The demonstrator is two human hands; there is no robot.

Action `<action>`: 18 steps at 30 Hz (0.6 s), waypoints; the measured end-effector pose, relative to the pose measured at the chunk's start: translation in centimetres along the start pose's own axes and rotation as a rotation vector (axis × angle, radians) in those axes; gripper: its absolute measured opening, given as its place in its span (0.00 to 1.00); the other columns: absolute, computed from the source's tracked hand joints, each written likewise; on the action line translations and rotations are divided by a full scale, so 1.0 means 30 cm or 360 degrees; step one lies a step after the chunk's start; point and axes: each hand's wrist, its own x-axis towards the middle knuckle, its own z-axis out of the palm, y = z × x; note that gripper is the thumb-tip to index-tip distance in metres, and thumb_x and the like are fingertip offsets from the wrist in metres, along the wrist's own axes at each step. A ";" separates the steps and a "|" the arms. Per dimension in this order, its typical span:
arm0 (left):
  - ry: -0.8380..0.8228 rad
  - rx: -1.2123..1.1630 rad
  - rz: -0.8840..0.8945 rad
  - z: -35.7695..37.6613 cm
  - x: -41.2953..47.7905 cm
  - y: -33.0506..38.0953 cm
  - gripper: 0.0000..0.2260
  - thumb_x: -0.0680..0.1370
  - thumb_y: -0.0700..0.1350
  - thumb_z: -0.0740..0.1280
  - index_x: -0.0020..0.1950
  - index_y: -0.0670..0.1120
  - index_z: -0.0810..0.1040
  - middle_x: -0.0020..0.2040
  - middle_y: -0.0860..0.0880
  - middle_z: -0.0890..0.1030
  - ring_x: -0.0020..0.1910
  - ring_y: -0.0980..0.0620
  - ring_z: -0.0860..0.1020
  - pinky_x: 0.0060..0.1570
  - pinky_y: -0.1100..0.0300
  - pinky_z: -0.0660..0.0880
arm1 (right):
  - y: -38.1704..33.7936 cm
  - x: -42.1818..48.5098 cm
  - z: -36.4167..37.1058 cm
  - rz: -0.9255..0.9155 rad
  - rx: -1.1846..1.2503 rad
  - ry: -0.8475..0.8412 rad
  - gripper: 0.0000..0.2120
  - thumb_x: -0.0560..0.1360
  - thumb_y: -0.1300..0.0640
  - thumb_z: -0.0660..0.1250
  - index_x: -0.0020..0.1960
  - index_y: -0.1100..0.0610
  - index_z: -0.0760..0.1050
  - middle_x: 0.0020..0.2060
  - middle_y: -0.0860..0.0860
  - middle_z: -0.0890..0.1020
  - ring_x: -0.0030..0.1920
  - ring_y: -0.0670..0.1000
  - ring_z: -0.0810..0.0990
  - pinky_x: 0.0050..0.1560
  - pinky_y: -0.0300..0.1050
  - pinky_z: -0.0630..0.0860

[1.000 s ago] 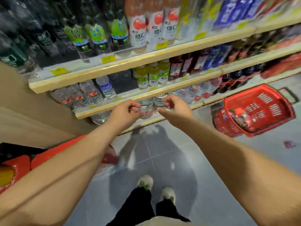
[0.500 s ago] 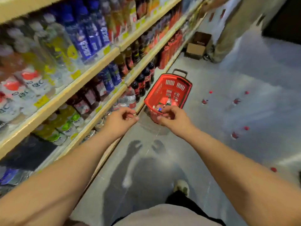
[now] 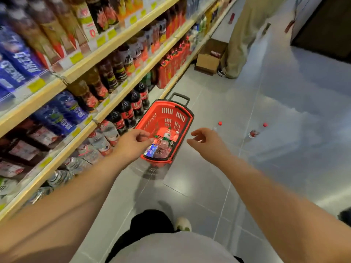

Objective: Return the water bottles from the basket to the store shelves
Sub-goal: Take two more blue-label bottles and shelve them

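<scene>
A red shopping basket (image 3: 178, 111) stands on the grey floor beside the bottom shelf. Several water bottles (image 3: 164, 141) lie in its near end, one with a blue label. My left hand (image 3: 131, 144) hovers over the basket's near left rim with fingers loosely curled, holding nothing. My right hand (image 3: 206, 142) hangs just right of the basket, fingers relaxed and empty. Clear water bottles (image 3: 98, 141) with red labels stand on the low shelf to the left.
Shelves (image 3: 79, 130) of drinks run along the left side. A cardboard box (image 3: 208, 60) and a person's legs (image 3: 239, 44) are farther down the aisle. Small red caps (image 3: 220, 123) and bottles lie on the floor at right.
My view turned from the shelf toward the basket. Both hands left the shelf bottles, moved apart and now sit over and beside the basket, which looks closer.
</scene>
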 end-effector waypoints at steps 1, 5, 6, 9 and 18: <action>0.0003 0.0002 -0.0022 0.012 0.039 0.016 0.06 0.73 0.46 0.74 0.45 0.54 0.78 0.47 0.45 0.83 0.48 0.47 0.81 0.51 0.54 0.77 | -0.005 0.057 -0.019 -0.0001 -0.0005 -0.0027 0.13 0.73 0.52 0.70 0.55 0.55 0.76 0.48 0.51 0.80 0.48 0.51 0.79 0.48 0.46 0.77; 0.0057 0.0018 -0.0122 0.036 0.232 0.056 0.06 0.74 0.45 0.72 0.50 0.48 0.79 0.43 0.46 0.80 0.35 0.53 0.77 0.32 0.66 0.72 | -0.034 0.327 -0.053 -0.0056 -0.0095 -0.0167 0.13 0.73 0.49 0.70 0.54 0.52 0.75 0.47 0.50 0.81 0.47 0.50 0.79 0.44 0.45 0.77; 0.0068 0.0016 -0.0149 0.040 0.289 0.062 0.06 0.75 0.45 0.72 0.51 0.47 0.79 0.42 0.47 0.79 0.33 0.55 0.75 0.28 0.69 0.69 | -0.047 0.402 -0.059 -0.0077 -0.0115 -0.0195 0.13 0.73 0.49 0.70 0.54 0.52 0.75 0.46 0.50 0.80 0.47 0.50 0.79 0.45 0.46 0.77; 0.0078 -0.0010 -0.0217 0.044 0.484 0.082 0.07 0.75 0.46 0.71 0.51 0.46 0.79 0.43 0.46 0.79 0.34 0.52 0.75 0.30 0.64 0.71 | -0.095 0.623 -0.074 -0.0102 -0.0151 -0.0262 0.12 0.74 0.51 0.69 0.55 0.54 0.75 0.44 0.48 0.78 0.45 0.50 0.77 0.44 0.43 0.74; 0.0180 -0.0040 -0.0518 0.000 0.860 0.146 0.06 0.74 0.48 0.73 0.48 0.50 0.79 0.43 0.49 0.82 0.43 0.47 0.81 0.49 0.50 0.78 | -0.199 1.152 -0.016 -0.0128 -0.0233 -0.0613 0.10 0.73 0.51 0.70 0.51 0.53 0.75 0.43 0.53 0.81 0.42 0.53 0.80 0.46 0.49 0.77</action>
